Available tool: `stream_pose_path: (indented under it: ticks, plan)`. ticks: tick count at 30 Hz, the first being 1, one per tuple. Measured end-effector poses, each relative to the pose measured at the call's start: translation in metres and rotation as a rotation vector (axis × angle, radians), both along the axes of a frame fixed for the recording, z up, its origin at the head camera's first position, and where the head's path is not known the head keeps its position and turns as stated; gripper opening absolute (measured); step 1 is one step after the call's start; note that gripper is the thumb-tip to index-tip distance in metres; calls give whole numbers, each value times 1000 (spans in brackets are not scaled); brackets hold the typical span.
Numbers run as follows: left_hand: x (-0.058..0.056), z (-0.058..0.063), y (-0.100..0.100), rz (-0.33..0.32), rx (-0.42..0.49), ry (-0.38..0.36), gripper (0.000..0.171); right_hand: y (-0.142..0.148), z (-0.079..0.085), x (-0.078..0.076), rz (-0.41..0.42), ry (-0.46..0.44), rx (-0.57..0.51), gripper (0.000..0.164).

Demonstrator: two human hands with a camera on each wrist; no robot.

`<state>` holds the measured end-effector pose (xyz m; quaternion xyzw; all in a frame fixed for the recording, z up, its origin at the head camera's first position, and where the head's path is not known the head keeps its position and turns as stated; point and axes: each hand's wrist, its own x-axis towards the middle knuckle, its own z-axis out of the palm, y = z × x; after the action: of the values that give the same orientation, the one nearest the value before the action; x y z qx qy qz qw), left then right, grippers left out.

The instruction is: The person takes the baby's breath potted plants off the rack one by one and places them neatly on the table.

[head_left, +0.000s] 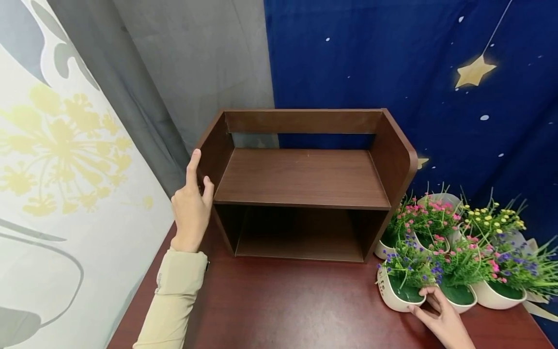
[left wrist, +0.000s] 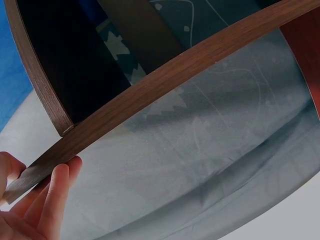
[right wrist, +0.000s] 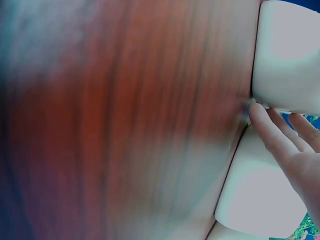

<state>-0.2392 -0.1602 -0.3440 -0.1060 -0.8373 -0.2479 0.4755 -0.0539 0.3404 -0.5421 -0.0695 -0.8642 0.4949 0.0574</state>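
Observation:
A dark brown two-tier wooden shelf stands on the table. My left hand holds its left side panel by the edge. In the left wrist view, the thumb is on one face of that panel and the fingers are on the other. At the right, my right hand reaches to a white pot with purple artificial flowers. Its thumb and fingertips are at the pot's right front corner. In the right wrist view, nearly straight fingers extend into the gap between two white pots.
Several more white pots with pink, yellow and purple flowers crowd the right, including a pink one and a purple one. The reddish-brown table extends in front of the shelf. A blue curtain hangs behind, and a patterned white cloth at left.

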Motion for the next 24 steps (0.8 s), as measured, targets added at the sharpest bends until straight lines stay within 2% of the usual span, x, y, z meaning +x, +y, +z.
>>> stream_pose_path:
  ticks: [15, 20, 24]
  plan:
    - [2, 1, -1, -18, -6, -20, 58, -1, 3, 1, 11, -11, 73, 38]
    - [1, 1, -1, -19, -5, -12, 58, 2, 7, 4, 5, -85, 149, 52]
    - [1, 1, -1, -20, -4, -10, 58, 4, 11, 8, -2, -135, 164, 65]
